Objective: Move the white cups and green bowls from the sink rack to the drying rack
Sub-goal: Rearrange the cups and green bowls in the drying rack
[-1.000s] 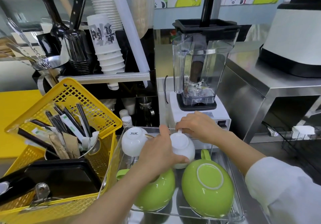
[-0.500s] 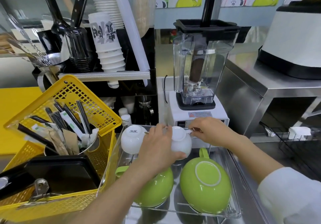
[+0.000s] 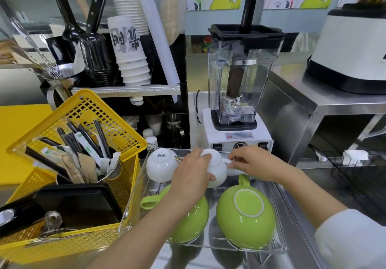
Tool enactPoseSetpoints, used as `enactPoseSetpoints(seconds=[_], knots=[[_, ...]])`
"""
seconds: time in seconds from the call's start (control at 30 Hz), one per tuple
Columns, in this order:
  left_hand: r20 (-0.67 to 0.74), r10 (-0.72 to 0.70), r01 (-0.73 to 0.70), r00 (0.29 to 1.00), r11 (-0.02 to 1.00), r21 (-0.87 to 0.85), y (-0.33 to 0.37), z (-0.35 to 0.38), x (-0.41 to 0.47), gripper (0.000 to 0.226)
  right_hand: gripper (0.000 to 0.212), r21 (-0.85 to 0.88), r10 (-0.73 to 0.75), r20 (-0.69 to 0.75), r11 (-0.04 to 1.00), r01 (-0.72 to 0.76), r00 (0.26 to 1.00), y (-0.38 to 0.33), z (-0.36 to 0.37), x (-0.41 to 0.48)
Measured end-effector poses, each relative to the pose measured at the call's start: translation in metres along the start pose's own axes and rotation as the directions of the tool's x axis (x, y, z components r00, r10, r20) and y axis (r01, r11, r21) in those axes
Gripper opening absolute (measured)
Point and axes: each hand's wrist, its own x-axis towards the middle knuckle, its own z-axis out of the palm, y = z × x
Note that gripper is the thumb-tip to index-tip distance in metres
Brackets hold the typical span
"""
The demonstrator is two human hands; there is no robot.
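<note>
Field notes, counter by the blender. Landmark: clear acrylic tray with wire rack (image 3: pixel 279 245), sitting just in front of the white-based blender (image 3: pixel 237 141).

Change over the last second: the upturned white ceramic cup (image 3: pixel 217 169) has shifted toward the tray's back wall and tilted, and the right hand has slid off the cup's top out to its handle. Judged as an adjusting or lifting step; nothing has left the tray yet.

Grip: left hand (image 3: pixel 191 177) wrapped round the cup's left flank, fingers pressed to the glaze. Right hand (image 3: pixel 253 162) pinches the small white handle between thumb and fingertips.

Second glossy white cup (image 3: pixel 161 164), printed base up, rests at the tray's back-left corner. Two smooth lime-green handled bowls, inverted, occupy the tray's front: left one (image 3: pixel 193 220) partly under the left forearm, right one (image 3: pixel 246 214) showing a pale foot ring. Perforated yellow plastic basket (image 3: pixel 87 110) touches the tray's left side.
</note>
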Motion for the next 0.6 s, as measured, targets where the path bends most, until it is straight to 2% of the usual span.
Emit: enactPoseSetpoints(seconds=[0.1, 0.2, 0.27, 0.37, 0.47, 0.6], knots=[[-0.01, 0.025, -0.026, 1.0, 1.0, -0.009, -0.001, -0.002, -0.003, 0.043, 0.02, 0.031, 0.027, -0.015, 0.999, -0.026, 1.0, 0.001, 0.0, -0.001], [-0.103, 0.015, -0.019, 0.995, 0.999, -0.037, -0.001, -0.013, -0.007, 0.045, 0.023, 0.081, 0.052, -0.059, 0.996, -0.047, 0.997, 0.005, -0.001, -0.006], [-0.142, 0.023, -0.032, 0.99, 0.997, -0.066, 0.004, -0.02, -0.014, 0.045, 0.022, 0.177, 0.071, -0.111, 0.983, -0.051, 0.991, 0.01, -0.004, -0.011], [-0.115, 0.082, -0.089, 0.99, 0.995, -0.053, 0.024, -0.021, -0.037, 0.058, 0.025, 0.319, 0.081, -0.171, 0.948, -0.023, 0.982, 0.017, -0.009, -0.022], [-0.11, 0.178, -0.174, 0.978, 0.984, 0.044, 0.046, -0.012, -0.056, 0.076, 0.035, 0.341, 0.041, -0.119, 0.94, 0.002, 0.992, 0.017, -0.016, -0.036], [-0.08, 0.151, -0.142, 0.985, 0.984, 0.103, 0.059, 0.008, -0.065, 0.085, 0.038, 0.282, 0.005, -0.005, 0.959, -0.003, 1.0, 0.017, -0.013, -0.046]])
